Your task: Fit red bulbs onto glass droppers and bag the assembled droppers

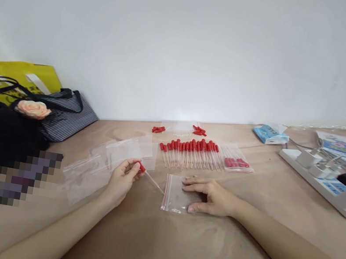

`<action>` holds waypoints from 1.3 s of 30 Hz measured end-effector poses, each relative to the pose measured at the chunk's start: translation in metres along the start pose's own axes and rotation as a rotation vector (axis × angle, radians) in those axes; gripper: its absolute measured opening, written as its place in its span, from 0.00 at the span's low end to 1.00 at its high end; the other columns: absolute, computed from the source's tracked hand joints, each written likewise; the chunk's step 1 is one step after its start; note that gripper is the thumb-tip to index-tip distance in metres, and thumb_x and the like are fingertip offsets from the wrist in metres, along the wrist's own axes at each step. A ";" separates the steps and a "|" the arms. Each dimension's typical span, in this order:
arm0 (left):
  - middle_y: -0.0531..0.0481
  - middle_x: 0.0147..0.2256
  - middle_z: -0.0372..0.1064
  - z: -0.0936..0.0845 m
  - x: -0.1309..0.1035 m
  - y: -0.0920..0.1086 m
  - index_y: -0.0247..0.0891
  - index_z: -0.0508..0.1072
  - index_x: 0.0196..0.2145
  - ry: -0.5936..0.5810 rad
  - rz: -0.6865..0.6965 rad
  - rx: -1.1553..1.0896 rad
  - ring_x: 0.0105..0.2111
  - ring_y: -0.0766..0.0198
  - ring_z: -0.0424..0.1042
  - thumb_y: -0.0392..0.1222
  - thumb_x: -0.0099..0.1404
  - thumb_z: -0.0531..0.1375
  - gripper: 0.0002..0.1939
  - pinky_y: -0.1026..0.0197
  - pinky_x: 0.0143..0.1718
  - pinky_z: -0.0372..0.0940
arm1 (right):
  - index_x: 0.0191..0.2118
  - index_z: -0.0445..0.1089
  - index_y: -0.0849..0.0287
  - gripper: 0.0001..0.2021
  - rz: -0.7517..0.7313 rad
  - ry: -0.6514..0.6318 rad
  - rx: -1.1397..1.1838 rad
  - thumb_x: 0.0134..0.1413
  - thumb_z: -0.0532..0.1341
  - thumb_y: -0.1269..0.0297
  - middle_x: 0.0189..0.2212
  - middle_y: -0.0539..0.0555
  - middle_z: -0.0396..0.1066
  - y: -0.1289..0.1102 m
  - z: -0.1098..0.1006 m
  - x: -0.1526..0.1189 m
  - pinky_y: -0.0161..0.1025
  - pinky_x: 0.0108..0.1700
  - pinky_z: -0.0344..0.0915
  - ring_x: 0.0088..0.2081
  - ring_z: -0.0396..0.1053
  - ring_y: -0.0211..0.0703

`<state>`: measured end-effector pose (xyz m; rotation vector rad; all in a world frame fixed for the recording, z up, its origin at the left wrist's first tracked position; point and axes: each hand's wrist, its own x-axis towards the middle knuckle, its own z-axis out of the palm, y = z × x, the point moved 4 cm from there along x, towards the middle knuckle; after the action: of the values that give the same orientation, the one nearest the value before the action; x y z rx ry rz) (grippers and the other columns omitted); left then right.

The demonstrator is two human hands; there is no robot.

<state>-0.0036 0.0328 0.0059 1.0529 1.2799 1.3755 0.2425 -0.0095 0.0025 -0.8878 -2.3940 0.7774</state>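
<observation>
My left hand [122, 179] pinches the red rubber bulb of a glass dropper [153, 180]. The dropper's thin tip points right and down, at the red-striped zip edge of a clear zip bag [173, 197]. On the right part of that bag, my right hand [216, 198] lies with its fingers apart. Beyond the hands, a row of several red-bulbed droppers [194, 147] lies side by side. Next to the row is a filled zip bag [239, 162] with red bulbs showing through. Left of the row, several flat clear bags [129, 151] overlap.
Loose red bulbs [158, 129] and another pile of them [199, 130] lie near the wall. A tissue pack [269, 134] and a white power strip [318, 177] with plugs stand right. At left are a striped bag [68, 117], a yellow bag [48, 76] and a fabric flower [33, 109].
</observation>
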 end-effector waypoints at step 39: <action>0.47 0.33 0.71 0.046 -0.033 0.000 0.37 0.72 0.29 -0.744 0.396 0.528 0.34 0.62 0.70 0.41 0.54 0.60 0.06 0.59 0.39 0.63 | 0.52 0.63 0.60 0.21 -0.136 0.014 -0.100 0.52 0.56 0.57 0.51 0.60 0.62 -0.007 0.004 0.004 0.47 0.54 0.55 0.52 0.60 0.46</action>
<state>0.0476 0.0085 0.0096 2.0315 0.8939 0.7585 0.2346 -0.0127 0.0053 -0.7559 -2.4692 0.6030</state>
